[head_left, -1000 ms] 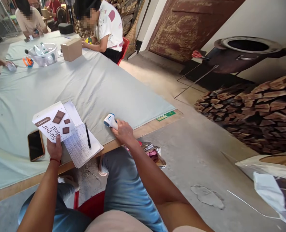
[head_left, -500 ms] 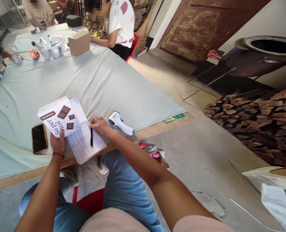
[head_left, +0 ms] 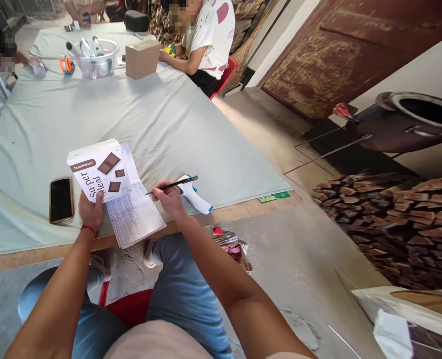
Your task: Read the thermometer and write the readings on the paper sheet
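My left hand [head_left: 90, 209] grips the lower edge of a white box [head_left: 89, 175] printed with brown squares and "Su-per Meal", its thumb on the printed face. Partly beneath the box lies a written sheet of paper [head_left: 134, 219], covered in small handwriting. My right hand [head_left: 167, 198] is closed around a black pen [head_left: 181, 181], whose tip points left above the sheet's right edge. Behind that hand rests a white and blue infrared thermometer [head_left: 196, 199], partly covered by the pen and hand. A phone [head_left: 61, 200] with a dark screen lies left of my left hand.
A clear plastic basin [head_left: 97, 65] with bottles, an orange and blue tape roll [head_left: 66, 65] and a cardboard box [head_left: 143, 59] stand farther back on the cloth-covered table [head_left: 191, 134]. Several other people sit around it. Stacked firewood [head_left: 400, 229] is at right.
My right hand has picked up the pen from the paper and moved slightly right, toward the thermometer. My left hand still holds the box. The whole view has shifted a little.
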`<state>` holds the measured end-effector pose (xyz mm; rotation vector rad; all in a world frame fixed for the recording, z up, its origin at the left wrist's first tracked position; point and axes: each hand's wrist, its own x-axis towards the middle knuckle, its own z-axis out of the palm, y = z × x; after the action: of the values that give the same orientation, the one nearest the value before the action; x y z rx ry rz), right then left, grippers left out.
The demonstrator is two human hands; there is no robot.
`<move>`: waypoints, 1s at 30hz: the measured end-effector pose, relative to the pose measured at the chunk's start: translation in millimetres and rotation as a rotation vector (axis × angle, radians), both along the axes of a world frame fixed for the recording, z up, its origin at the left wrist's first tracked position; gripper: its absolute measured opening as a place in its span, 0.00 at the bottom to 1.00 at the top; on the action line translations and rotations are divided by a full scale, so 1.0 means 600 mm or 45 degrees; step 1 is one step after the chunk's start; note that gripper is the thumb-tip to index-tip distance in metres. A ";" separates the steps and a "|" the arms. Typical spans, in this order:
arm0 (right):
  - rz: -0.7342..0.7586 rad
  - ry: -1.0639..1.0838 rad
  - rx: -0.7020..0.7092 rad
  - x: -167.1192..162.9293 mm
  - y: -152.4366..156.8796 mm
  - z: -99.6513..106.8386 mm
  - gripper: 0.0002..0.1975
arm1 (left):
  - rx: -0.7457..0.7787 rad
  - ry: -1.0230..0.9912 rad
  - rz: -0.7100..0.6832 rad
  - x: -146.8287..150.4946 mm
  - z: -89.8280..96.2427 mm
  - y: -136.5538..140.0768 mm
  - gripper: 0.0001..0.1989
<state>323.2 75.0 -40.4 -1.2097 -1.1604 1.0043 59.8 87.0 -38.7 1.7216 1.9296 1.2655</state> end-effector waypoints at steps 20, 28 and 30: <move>0.002 -0.372 -0.114 -0.034 -0.005 -0.044 0.05 | 0.001 0.027 0.016 0.007 -0.006 -0.004 0.28; 0.024 -0.450 -0.072 -0.033 -0.005 -0.049 0.05 | -0.012 0.009 0.030 0.006 -0.009 -0.004 0.27; 0.018 -0.459 -0.079 -0.033 -0.006 -0.049 0.05 | -0.013 0.007 0.029 0.006 -0.009 -0.004 0.27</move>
<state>303.2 71.6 -69.6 -1.4752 -1.4257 0.8586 63.5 84.5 -44.4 1.7050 1.9612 1.2579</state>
